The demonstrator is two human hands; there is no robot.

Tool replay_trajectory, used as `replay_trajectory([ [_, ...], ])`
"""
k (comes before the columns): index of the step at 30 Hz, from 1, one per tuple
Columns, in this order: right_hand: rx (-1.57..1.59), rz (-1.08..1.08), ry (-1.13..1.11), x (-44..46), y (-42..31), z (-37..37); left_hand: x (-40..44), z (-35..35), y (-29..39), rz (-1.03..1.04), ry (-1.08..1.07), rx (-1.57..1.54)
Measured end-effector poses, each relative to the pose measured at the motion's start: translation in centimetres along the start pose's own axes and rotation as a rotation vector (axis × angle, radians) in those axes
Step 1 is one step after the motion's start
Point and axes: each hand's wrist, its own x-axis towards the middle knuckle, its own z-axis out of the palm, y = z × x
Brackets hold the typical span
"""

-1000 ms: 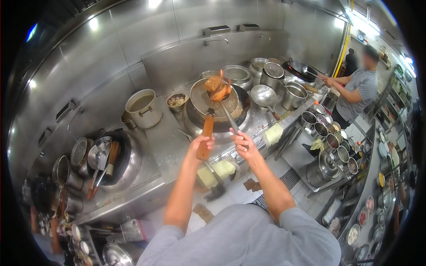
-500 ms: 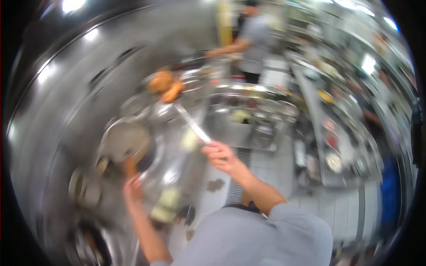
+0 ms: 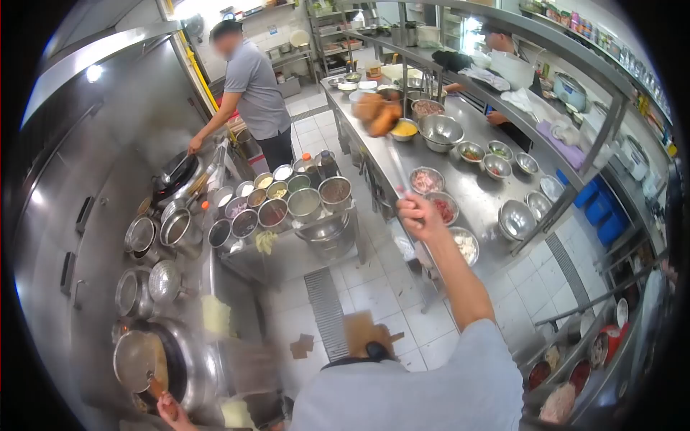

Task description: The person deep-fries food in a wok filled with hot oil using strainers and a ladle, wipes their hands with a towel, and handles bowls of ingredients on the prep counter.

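At the lower left, my left hand [image 3: 170,411] is closed around the wooden handle of a wok [image 3: 135,357]. Brownish residue shows along the wok's inner side, and it is tilted beside a round burner opening [image 3: 180,359]. My right hand [image 3: 422,217] is stretched forward, its fingers wrapped round the long metal handle of a ladle or skimmer [image 3: 397,161]. Orange-brown pieces of food [image 3: 376,113], blurred by motion, sit at its far end and hide the head. They appear above the steel worktable [image 3: 474,201], near a bowl of yellow food [image 3: 405,129].
Metal pots [image 3: 181,231] and strainers [image 3: 165,280] line the range at left. Several ingredient containers [image 3: 305,205] stand ahead. A co-worker [image 3: 255,93] handles another wok [image 3: 176,179]; a second person [image 3: 497,43] is behind the worktable's shelf frame. Cardboard [image 3: 366,334] lies on the tiled floor.
My view has turned to the right. My right hand has swung the food on the long-handled tool from above the range to over the worktable. My left hand keeps hold of the wok.
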Motion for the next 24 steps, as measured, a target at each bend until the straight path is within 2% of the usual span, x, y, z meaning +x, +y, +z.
replay_trajectory([
  [1,-0.058,-0.068,0.053,0.9,-2.3,-1.8,0.0,0.5,-0.5,0.093,0.138,0.084],
  [2,-0.117,-0.134,0.103,2.0,-4.6,-3.6,0.2,0.4,-1.0,0.101,0.145,0.079],
  [5,-0.152,-0.206,0.149,6.5,-10.0,-9.8,0.3,-1.3,-0.4,0.234,0.390,0.223],
  [6,-0.256,-0.271,0.297,7.7,-11.1,-10.5,0.6,-2.8,0.2,0.276,0.490,0.362],
  [7,-0.360,-0.336,0.448,8.6,-12.1,-11.6,0.0,-2.4,0.1,0.281,0.502,0.367],
  [8,-0.359,-0.324,0.447,9.9,-13.3,-13.6,-0.4,-2.1,0.1,0.260,0.485,0.425],
  [10,-0.954,-0.279,0.844,13.0,-15.6,-19.3,-0.7,-1.5,-0.3,0.236,0.480,0.488],
  [11,-0.958,-0.265,0.843,14.4,-16.9,-22.6,-0.8,-0.5,-0.7,0.239,0.433,0.429],
  [13,-1.853,-0.392,1.347,16.9,-17.7,-27.6,-0.9,3.6,-2.1,0.251,0.345,0.312],
  [15,-1.810,-0.226,1.371,14.8,-16.0,-22.3,-2.2,9.1,-3.9,0.295,0.285,0.192],
  [16,-1.795,-0.438,1.412,16.2,-15.5,-26.5,-2.9,14.9,-5.6,0.225,0.274,0.492],
  [17,-1.965,-0.356,1.244,17.7,-15.1,-28.3,-2.6,14.5,-5.6,0.244,0.573,0.498],
  [19,-2.521,-0.143,0.478,18.8,-15.0,-32.5,-2.9,15.2,-5.3,0.379,0.607,0.377],
  [20,-2.690,-0.157,0.080,20.8,-15.5,-33.9,-4.3,14.4,-4.0,0.348,0.495,0.409],
  [21,-2.791,-0.260,-0.413,23.5,-18.6,-38.7,-5.3,11.3,-2.1,0.328,0.339,0.324],
  [22,-2.678,-0.280,-0.082,23.4,-17.8,-34.8,-5.8,8.5,-0.7,0.370,0.305,0.143],
  [23,-2.274,-0.296,0.334,22.1,-14.5,-30.6,-6.6,8.8,0.0,0.337,0.394,0.142],
  [24,-1.779,-0.332,0.601,19.8,-10.9,-26.2,-6.6,11.1,-0.6,0.418,0.519,0.267],
])
